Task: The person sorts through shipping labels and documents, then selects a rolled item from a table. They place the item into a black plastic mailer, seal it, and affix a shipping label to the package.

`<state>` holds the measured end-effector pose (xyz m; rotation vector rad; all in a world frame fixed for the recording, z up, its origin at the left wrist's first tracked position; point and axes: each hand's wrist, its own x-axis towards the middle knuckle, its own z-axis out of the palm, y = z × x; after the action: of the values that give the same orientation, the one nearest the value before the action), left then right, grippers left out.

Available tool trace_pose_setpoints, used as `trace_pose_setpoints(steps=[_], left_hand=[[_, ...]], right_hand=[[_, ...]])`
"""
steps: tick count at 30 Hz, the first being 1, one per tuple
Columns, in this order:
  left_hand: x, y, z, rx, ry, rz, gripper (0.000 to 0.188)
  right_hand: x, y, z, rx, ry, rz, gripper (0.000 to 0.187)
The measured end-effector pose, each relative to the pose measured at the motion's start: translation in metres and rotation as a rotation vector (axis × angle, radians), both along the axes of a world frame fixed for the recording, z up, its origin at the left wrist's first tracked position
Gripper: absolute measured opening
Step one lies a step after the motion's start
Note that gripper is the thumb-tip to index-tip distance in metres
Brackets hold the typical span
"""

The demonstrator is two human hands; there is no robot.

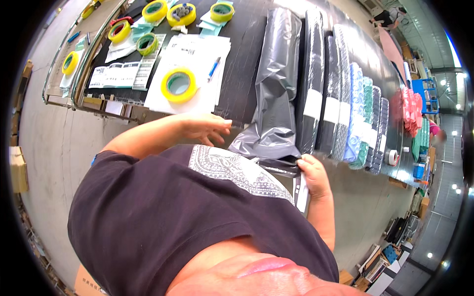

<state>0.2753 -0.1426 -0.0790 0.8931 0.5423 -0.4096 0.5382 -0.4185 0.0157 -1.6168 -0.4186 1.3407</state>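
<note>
A long, shiny black plastic bag (277, 69) lies on the black table, its near end hanging over the edge towards my body. My right hand (314, 175) pinches the rim of that near end between thumb and fingers. Just below it a white strip (301, 193) shows; what it belongs to is partly hidden. My left hand (207, 129) is at the table's front edge, left of the bag and apart from it. Its fingers are spread and hold nothing. Whatever is inside the bag cannot be seen.
Left on the table are white sheets (197, 54), a large tape roll (178, 85), a blue pen (214, 68) and several smaller tape rolls. Right of the bag stand wrapped black rolls (313, 64), blue and green bundles, and pink bundles (411, 111). A metal-framed cart (74, 98) adjoins the left side.
</note>
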Motion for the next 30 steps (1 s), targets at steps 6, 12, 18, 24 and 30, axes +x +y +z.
trace_pose_setpoints(steps=[6, 12, 18, 24, 30], left_hand=[[0.047, -0.070, -0.083, 0.009, 0.112, 0.273, 0.071], [0.035, -0.114, -0.090, 0.296, 0.067, 0.494, 0.029], [-0.011, -0.150, -0.148, 0.351, 0.146, 0.552, 0.036], [-0.017, -0.170, -0.118, 0.123, 0.114, 0.563, 0.024], [-0.043, -0.201, -0.099, 0.179, 0.160, 0.411, 0.014]], right_hand=[[-0.043, -0.065, -0.122, -0.184, 0.173, -0.016, 0.017], [-0.051, -0.100, -0.174, -0.162, 0.002, 0.097, 0.015], [-0.045, -0.048, -0.107, 0.256, -1.375, 0.280, 0.042], [-0.017, 0.034, -0.116, 0.216, -1.652, 1.018, 0.024], [-0.081, 0.023, -0.087, 0.107, -1.316, 1.293, 0.022]])
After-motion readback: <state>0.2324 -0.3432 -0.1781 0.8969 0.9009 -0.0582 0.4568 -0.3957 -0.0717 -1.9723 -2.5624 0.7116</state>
